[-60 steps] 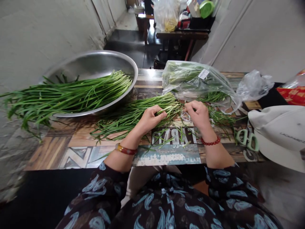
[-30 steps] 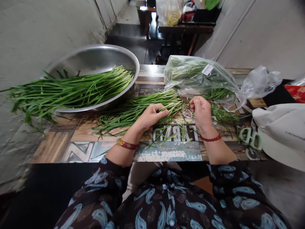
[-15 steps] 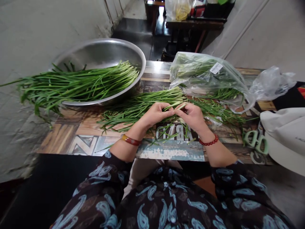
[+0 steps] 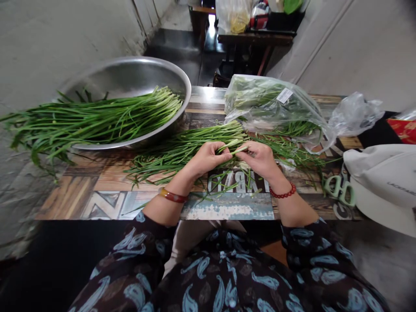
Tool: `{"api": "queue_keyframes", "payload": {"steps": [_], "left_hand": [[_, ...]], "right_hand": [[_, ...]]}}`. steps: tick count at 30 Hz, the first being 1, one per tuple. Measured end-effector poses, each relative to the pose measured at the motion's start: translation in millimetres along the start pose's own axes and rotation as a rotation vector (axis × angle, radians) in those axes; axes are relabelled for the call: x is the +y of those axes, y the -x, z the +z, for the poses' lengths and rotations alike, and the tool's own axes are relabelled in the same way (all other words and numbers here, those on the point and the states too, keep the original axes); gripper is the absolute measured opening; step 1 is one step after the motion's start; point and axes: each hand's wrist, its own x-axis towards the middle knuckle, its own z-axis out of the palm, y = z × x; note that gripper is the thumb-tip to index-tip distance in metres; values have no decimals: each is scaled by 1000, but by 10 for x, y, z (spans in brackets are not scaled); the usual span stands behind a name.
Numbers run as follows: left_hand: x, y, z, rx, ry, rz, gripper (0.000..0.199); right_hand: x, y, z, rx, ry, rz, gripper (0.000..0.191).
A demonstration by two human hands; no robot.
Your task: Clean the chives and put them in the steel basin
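At the table's middle, my left hand (image 4: 209,157) is closed round a few green stalks, their pale ends poking out past the fingers. My right hand (image 4: 259,158) pinches a pale stalk end between thumb and fingers, just right of the left fingertips. Behind and left of the hands lies a pile of green stalks (image 4: 182,146). Short loose bits and thin leaves (image 4: 289,149) are scattered below and to the right. More long stalks (image 4: 107,119) fill a large steel bowl (image 4: 130,69), their leafy tips hanging over its left rim.
A clear plastic bag of stalks (image 4: 271,97) lies at the back right, with a crumpled bag (image 4: 355,113) beside it. Green-handled scissors (image 4: 339,190) and a pale cap (image 4: 386,182) are at the right. Another table (image 4: 256,40) stands farther back.
The view has shifted slightly, so most things appear a little farther left. My right hand has moved slightly away from the left, and a pale stalk end shows more between them.
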Motion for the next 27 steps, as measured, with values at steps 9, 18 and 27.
{"api": "queue_keyframes", "payload": {"steps": [9,18,27], "left_hand": [[34,17,-10,57,-122,22,23],[9,15,27,58,-143,34,21],[-5,-1,7,56,-180,74,23]], "right_hand": [[334,18,-512,311,156,209,20],[92,8,-333,260,350,-197,17],[97,28,-59,30,284,-252,13]]}}
